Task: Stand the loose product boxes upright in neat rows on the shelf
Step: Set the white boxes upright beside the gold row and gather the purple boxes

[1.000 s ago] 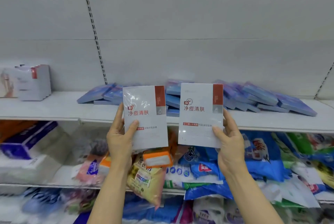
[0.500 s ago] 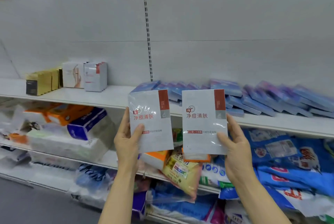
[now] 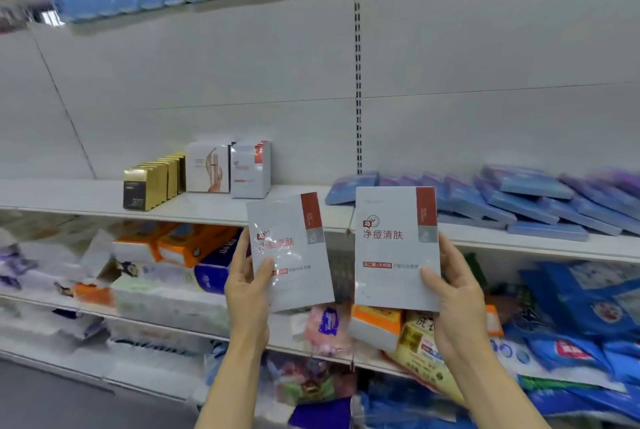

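Left hand (image 3: 246,293) and right hand (image 3: 453,293) each grip a white box before a white shelf (image 3: 214,208) of possibly blue boxes (image 3: 519,200), centre frame.

View has swung left; gold boxes (image 3: 149,184) appear.

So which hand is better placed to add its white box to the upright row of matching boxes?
Left, probably. The left hand holds its white box nearer the upright matching boxes on the shelf. The right hand sits farther right with its box.
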